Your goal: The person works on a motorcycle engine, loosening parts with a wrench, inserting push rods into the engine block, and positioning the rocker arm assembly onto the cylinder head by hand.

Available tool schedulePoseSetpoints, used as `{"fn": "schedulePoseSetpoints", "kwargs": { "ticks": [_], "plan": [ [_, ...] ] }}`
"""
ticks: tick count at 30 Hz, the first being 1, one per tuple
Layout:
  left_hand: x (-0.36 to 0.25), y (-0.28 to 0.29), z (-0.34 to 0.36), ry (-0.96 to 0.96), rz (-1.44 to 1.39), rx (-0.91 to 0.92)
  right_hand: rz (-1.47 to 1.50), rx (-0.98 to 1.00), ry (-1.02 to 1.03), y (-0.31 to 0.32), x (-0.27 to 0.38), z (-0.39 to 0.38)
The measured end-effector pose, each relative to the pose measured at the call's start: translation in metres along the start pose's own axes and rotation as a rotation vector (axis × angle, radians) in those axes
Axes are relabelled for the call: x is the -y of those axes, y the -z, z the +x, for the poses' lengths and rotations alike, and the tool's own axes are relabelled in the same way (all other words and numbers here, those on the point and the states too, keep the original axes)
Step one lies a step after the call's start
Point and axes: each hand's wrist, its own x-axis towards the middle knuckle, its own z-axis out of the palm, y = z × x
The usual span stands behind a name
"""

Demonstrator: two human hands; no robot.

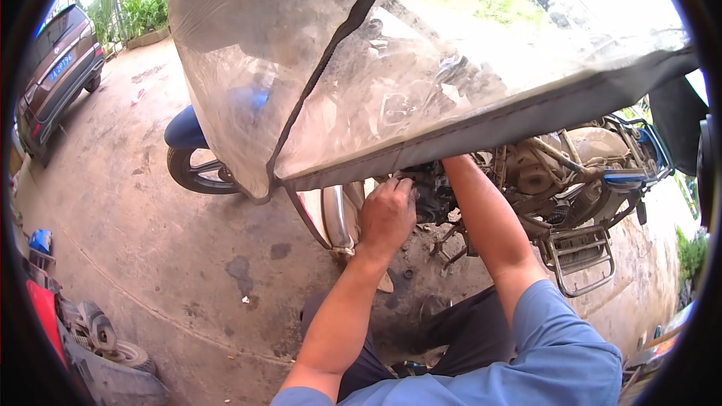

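Observation:
A mud-caked motorcycle stands across in front of me, partly under a clear plastic rain cover with a dark fabric edge. At the dark engine part, my left hand has its fingers curled in, and what they grip is hidden. Beside that hand is a curved metal guard. My right forearm reaches under the cover's edge, which hides the right hand and whatever it touches. The blue front fender and front wheel show at the left.
A brown car is parked at the far left. Red and black vehicle parts with a small wheel lie at the lower left. A rear rack sticks out to my right. The concrete floor has dark oil stains.

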Motion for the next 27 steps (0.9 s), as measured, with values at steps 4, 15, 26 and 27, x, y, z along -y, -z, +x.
{"fn": "schedulePoseSetpoints", "kwargs": {
  "ticks": [4, 15, 26, 27],
  "plan": [
    [-0.004, -0.001, 0.001, 0.029, 0.001, 0.037, -0.150, 0.068, -0.016, -0.005, -0.023, 0.003],
    [0.003, 0.000, -0.002, 0.054, 0.035, 0.093, -0.316, 0.299, -0.038, -0.003, -0.001, 0.009],
    [-0.002, -0.001, 0.000, 0.035, 0.045, 0.103, -0.412, 0.469, 0.020, 0.000, -0.023, 0.022],
    [-0.002, -0.001, 0.000, 0.047, 0.048, 0.117, -0.447, 0.480, 0.020, 0.000, -0.021, 0.023]
  ]
}}
